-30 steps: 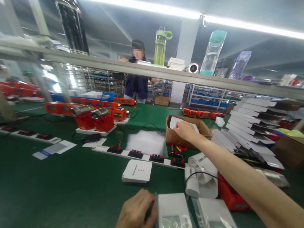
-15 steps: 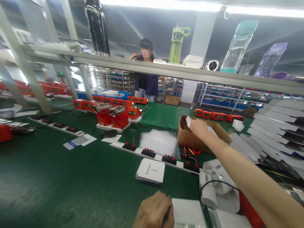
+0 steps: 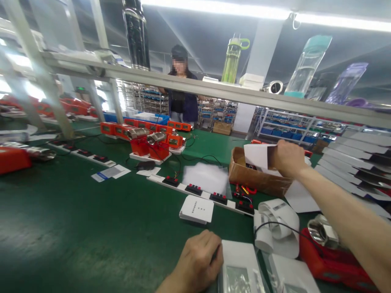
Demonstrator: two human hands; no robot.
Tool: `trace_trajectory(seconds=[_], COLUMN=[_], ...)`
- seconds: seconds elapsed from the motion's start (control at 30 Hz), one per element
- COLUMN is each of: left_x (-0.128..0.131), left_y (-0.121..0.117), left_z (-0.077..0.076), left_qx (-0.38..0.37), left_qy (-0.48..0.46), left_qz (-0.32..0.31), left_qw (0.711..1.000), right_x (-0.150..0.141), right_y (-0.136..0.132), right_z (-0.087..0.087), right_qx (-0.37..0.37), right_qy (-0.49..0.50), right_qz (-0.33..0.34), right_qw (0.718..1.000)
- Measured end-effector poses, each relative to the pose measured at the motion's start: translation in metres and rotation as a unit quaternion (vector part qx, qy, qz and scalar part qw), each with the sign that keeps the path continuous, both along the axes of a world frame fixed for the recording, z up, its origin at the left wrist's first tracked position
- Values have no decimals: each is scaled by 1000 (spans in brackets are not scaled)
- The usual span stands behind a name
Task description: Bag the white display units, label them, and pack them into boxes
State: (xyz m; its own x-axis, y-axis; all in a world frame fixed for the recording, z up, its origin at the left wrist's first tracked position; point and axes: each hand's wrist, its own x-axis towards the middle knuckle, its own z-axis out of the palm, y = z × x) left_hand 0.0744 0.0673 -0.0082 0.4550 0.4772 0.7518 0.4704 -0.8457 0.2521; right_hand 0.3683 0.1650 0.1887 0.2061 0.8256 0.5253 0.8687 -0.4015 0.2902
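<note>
My right hand (image 3: 287, 158) is closed on a white paper sheet (image 3: 257, 155), held just above an open cardboard box (image 3: 255, 179) at the back right of the green table (image 3: 91, 228). My left hand (image 3: 198, 262) rests near the front edge, fingers curled against the left side of a white bagged device (image 3: 238, 268). A second white package (image 3: 290, 276) lies to its right. A white booklet (image 3: 197, 209) lies flat in front of my left hand.
A red tool with a metal nozzle (image 3: 326, 252) and a roll of white labels (image 3: 276, 228) sit at right. A white strip with black terminal blocks (image 3: 201, 191) crosses the middle. Orange devices (image 3: 146, 140) line the back. Flat cartons (image 3: 351, 162) are stacked at right. A person (image 3: 180, 93) stands beyond the shelf rail.
My right hand has lifted a white sheet out of the cardboard box and moved right. My left hand stays on the white device. The view has shifted left.
</note>
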Motion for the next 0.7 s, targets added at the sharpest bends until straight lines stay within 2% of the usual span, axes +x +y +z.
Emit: trace_trajectory(seconds=[0.17, 0.3, 0.43, 0.53, 0.6, 0.7], left_x=[-2, -10, -27, -44, -56, -73], left_y=[1, -3, -21, -34, -38, -42], left_z=[4, 11, 41, 69, 80, 80], left_qx=[5, 28, 79, 86, 37, -122], left_qy=[-30, -101, -190, -123, -35, 32], left_qz=[0, 30, 108, 152, 136, 105], left_qw=[1000, 994, 973, 977, 989, 986], right_x=[-6, -40, -96, -139, -160, -173], right_y=[-33, -65, -105, -130, -141, -154], right_z=[39, 49, 35, 16, 5, -14], right_qx=[100, 125, 75, 8, -33, -44], right_qy=[-37, -41, -26, -6, -1, 46], right_qz=[79, 175, 296, 397, 467, 530], right_qw=[991, 976, 952, 918, 884, 846])
